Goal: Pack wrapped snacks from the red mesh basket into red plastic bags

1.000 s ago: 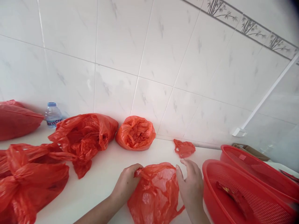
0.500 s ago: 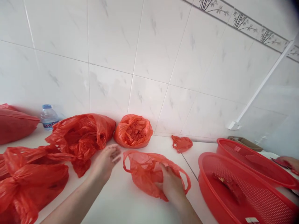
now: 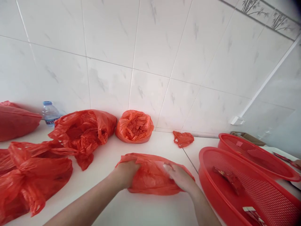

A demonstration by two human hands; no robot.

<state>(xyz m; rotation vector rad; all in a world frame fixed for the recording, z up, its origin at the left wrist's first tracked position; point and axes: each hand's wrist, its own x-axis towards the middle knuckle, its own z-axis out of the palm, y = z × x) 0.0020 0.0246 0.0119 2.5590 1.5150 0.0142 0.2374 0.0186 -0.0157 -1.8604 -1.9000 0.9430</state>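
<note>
A red plastic bag (image 3: 152,180) lies on the white table in front of me, its mouth spread wide between my two hands. My left hand (image 3: 127,172) reaches into the left side of the mouth, with its fingers mostly hidden by the thin film. At the right side of the mouth, my right hand (image 3: 180,177) lies against the film with its fingers stretched out. Behind the bag stands a rounder red bag (image 3: 134,127), packed with crumpled red plastic. A small crumpled red bag (image 3: 183,139) lies flat near the wall.
To the right are a red perforated basket (image 3: 204,175) holding red packets (image 3: 227,179) and a second red basket (image 3: 223,141). Another person's hand (image 3: 296,164) is at the far right edge. A filled red bag (image 3: 49,175), an open red bag (image 3: 103,125) and a water bottle (image 3: 50,114) stand left.
My left hand, apart from the bag half a second ago, is now in its mouth. The bag has been spread wider and flatter. A white-and-red packet shows more fully in the near basket.
</note>
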